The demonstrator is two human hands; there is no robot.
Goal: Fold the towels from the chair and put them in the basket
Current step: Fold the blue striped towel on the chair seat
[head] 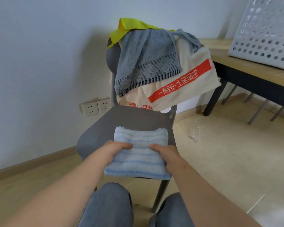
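Observation:
A folded light-blue striped towel [138, 153] lies on the front of the grey chair seat [121, 118]. My left hand [116, 149] grips its left edge and my right hand [166, 154] grips its right edge, thumbs on top. Over the chair back hang a grey-blue towel [147, 58], a cream towel with a red printed band [187, 79] and a yellow cloth [126, 28]. A white perforated basket [266, 33] stands on the table at the upper right.
A wooden table with black legs [246, 69] stands to the right of the chair. Wall sockets [95, 107] sit low on the wall behind. A wet patch [195, 133] marks the floor right of the chair. My knees in jeans [108, 205] are below.

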